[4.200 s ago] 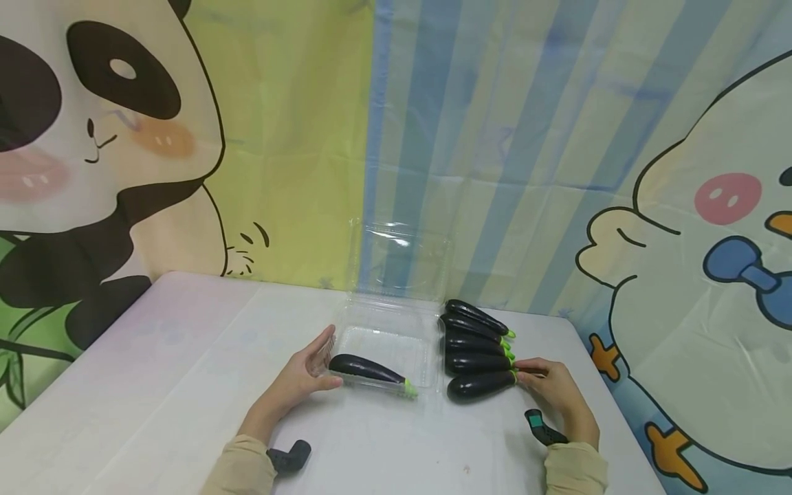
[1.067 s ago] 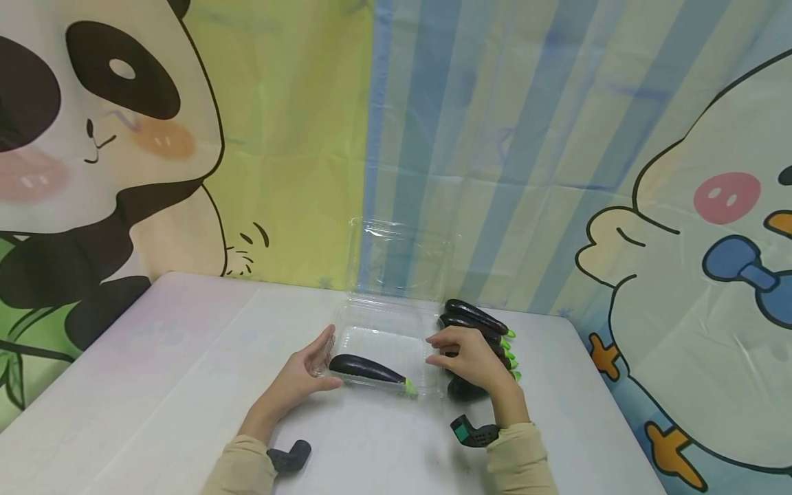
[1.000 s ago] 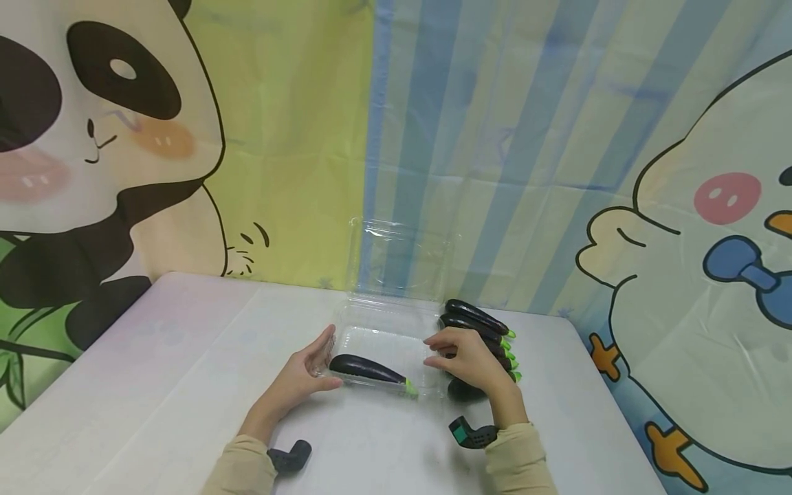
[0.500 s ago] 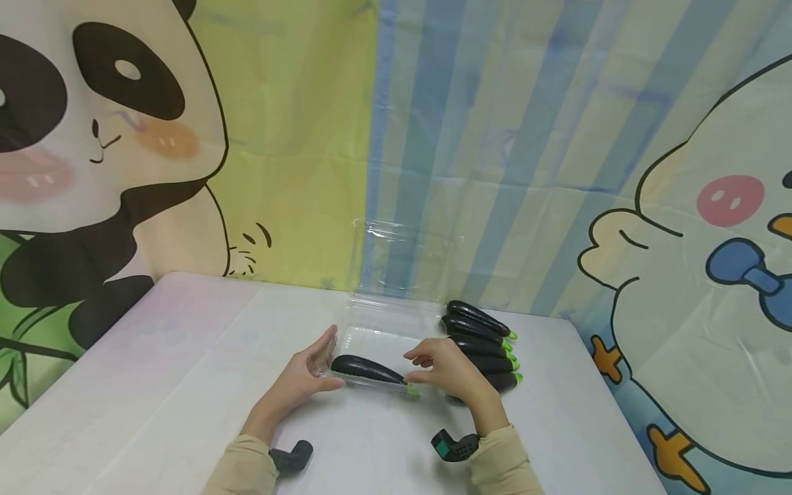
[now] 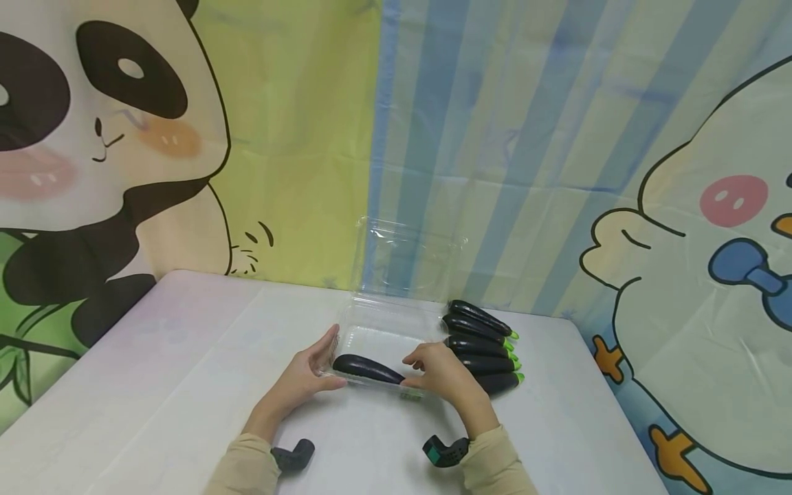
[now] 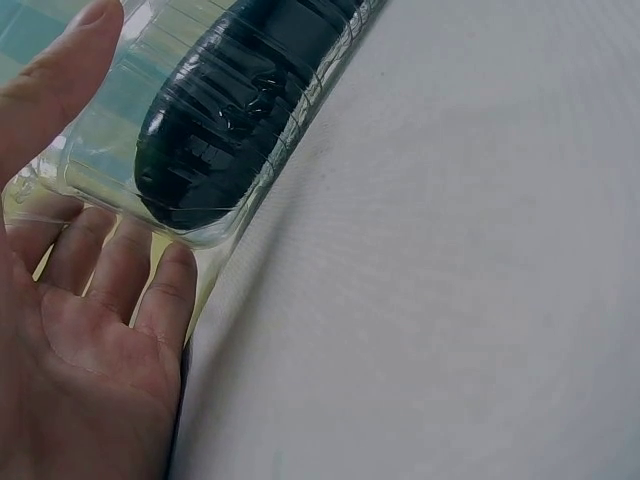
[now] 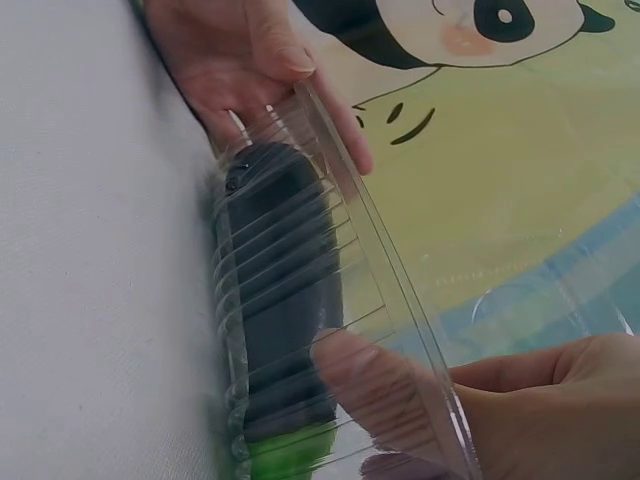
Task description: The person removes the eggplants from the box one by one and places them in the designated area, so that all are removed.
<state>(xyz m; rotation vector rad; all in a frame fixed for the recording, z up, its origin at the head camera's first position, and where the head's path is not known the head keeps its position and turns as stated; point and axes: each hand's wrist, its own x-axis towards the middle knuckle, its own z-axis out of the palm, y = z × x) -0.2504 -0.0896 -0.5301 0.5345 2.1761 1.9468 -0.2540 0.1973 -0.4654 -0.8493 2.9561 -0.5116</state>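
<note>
A hinged clear plastic box (image 5: 388, 338) stands on the table with its lid (image 5: 411, 261) raised at the back. One dark eggplant (image 5: 365, 367) lies inside along the front wall. My left hand (image 5: 303, 375) holds the box's left front corner, thumb along the front and fingers at the side. Over the box's right front part is my right hand (image 5: 444, 375). Its thumb touches the eggplant near the green stem (image 7: 290, 450), with the index finger apart from the thumb. In the head view the right hand covers most of that stem end.
Several more eggplants (image 5: 479, 344) lie in a row right of the box, green stems pointing right; the right hand and wrist partly cover the nearer ones. The white table (image 5: 185, 371) meets a printed cloth backdrop (image 5: 297, 137) behind the box.
My right hand has come from the eggplants on the right, over the box, then down and left to the inside eggplant's stem end. The left hand stays at the box corner.
</note>
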